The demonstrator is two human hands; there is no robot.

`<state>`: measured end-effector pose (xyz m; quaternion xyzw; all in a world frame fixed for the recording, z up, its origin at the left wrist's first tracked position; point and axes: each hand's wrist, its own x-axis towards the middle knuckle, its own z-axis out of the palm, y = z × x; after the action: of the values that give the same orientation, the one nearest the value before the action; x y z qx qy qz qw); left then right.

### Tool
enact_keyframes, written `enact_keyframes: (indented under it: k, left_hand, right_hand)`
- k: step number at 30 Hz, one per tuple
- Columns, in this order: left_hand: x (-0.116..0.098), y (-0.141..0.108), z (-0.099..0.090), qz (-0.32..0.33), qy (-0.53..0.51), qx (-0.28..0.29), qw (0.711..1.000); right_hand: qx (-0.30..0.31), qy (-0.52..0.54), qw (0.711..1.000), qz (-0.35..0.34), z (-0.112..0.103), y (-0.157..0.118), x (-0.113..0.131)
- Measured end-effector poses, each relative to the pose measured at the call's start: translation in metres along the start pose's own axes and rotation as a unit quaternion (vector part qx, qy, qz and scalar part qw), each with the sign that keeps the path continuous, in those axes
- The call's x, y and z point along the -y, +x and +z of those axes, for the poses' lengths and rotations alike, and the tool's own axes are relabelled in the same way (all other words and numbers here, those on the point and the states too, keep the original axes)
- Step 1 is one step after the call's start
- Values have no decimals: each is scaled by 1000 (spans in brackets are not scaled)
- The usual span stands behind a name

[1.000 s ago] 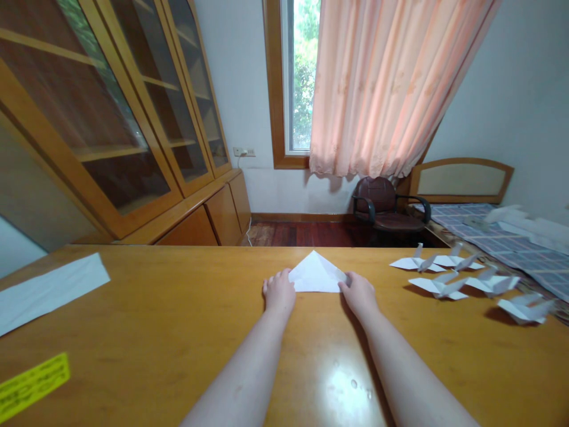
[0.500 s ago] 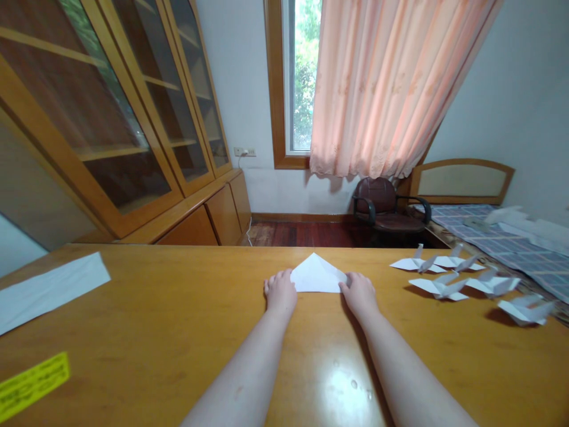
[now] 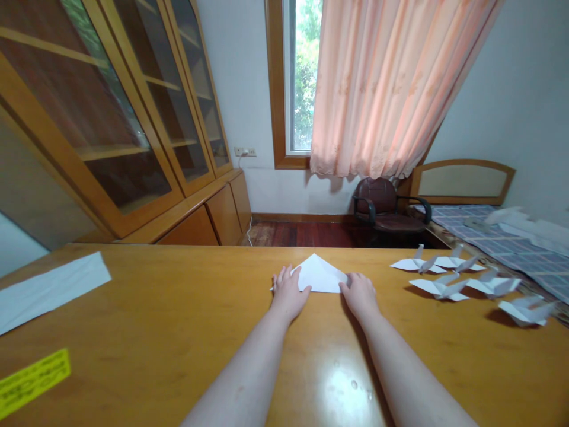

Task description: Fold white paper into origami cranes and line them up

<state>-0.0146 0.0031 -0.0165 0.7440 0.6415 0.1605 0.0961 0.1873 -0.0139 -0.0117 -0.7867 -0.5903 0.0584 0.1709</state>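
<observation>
On the desk in front of me lies a white sheet of paper, folded to a triangle with its peak pointing away. My left hand rests on its left part, fingers spread and thumb apart on the paper; a small tip of the left corner shows past the fingers. At the right corner my right hand is closed, its thumb on the paper's near edge and its fingers bent over the corner. Several folded paper cranes stand to the right of my right hand.
A white paper strip lies at the desk's left, with a yellow label nearer me. Beyond the far edge of the desk are a brown armchair, a bed and a glass-fronted cabinet.
My left hand has shifted right and inward over the paper, with its fingers now spread and its thumb out. My right hand and the cranes stay where they were.
</observation>
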Motion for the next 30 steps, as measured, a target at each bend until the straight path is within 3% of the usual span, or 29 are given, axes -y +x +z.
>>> enact_keyframes:
  k: [8, 13, 15, 17, 19, 21, 25, 30]
  left_hand:
    - [6, -1, 6, 26, 74, 54, 995]
    - [5, -2, 8, 40, 99, 61, 992]
    - [4, -3, 8, 39, 105, 65, 992]
    - [3, -3, 7, 38, 105, 64, 992]
    - [3, -3, 7, 38, 98, 60, 993]
    - [3, -4, 6, 38, 90, 55, 994]
    - [3, -4, 6, 35, 80, 58, 995]
    - [3, -4, 7, 35, 81, 55, 995]
  right_hand:
    - [-8, 5, 1000, -1, 0, 0, 1]
    - [-60, 16, 998, 10, 3, -1, 4]
    - [-60, 50, 997, -28, 4, -3, 6]
    - [-5, 109, 986, -127, 4, -7, 11]
    - [92, 162, 954, -235, 2, -12, 18]
    - [152, 160, 933, -285, -2, -18, 25]
    - [208, 101, 930, -287, -7, -23, 32]
    - [199, 62, 942, -265, -3, -19, 27]
